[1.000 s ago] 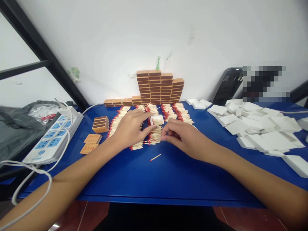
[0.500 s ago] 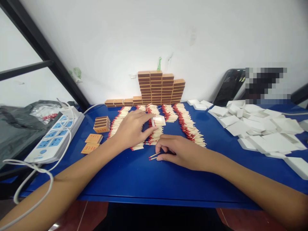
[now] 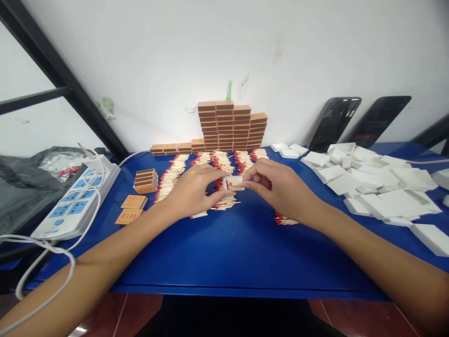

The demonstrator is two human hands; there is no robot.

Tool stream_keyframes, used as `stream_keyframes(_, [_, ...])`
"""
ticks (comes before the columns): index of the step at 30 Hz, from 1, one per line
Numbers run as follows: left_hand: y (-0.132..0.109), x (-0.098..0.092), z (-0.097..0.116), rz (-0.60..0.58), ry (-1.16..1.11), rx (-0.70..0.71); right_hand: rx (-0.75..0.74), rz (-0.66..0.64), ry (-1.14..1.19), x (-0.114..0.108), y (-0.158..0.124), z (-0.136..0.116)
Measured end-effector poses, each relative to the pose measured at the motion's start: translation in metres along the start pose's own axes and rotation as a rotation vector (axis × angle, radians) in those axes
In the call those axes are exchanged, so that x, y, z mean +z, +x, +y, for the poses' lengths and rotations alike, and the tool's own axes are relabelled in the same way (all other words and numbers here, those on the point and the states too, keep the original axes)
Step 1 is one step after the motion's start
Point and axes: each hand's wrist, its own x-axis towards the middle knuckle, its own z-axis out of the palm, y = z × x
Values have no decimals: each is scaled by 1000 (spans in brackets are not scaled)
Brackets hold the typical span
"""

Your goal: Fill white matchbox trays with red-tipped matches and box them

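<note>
My left hand [image 3: 191, 192] pinches a small white matchbox tray [image 3: 234, 181] between thumb and fingers, just above rows of red-tipped matches [image 3: 224, 202] laid on the blue table [image 3: 231, 248]. My right hand [image 3: 277, 186] is closed in a pinch at the tray's right end, with a few matches at its fingertips over the tray. More match rows [image 3: 172, 174] lie left of the left hand, and a few matches [image 3: 285, 219] show under my right wrist.
A stack of brown matchboxes [image 3: 229, 125] stands against the wall. A small brown stack [image 3: 146, 181] and flat sleeves [image 3: 133, 202] lie at left beside a white power strip [image 3: 74, 201] with cable. Several white trays [image 3: 372, 182] cover the right side. Two dark slabs [image 3: 333, 122] lean on the wall.
My right hand picked the loose matches off the table in front and carried them up to the tray held by my left hand. The left hand stayed nearly still.
</note>
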Motion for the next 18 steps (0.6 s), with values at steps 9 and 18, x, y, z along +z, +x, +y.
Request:
stream_keyframes(9, [-1, -1, 4, 13, -36, -1, -71, 31, -77, 8, -1, 5])
stream_keyframes(18, [1, -5, -5, 31, 138, -64, -69, -202, 19, 23, -9, -8])
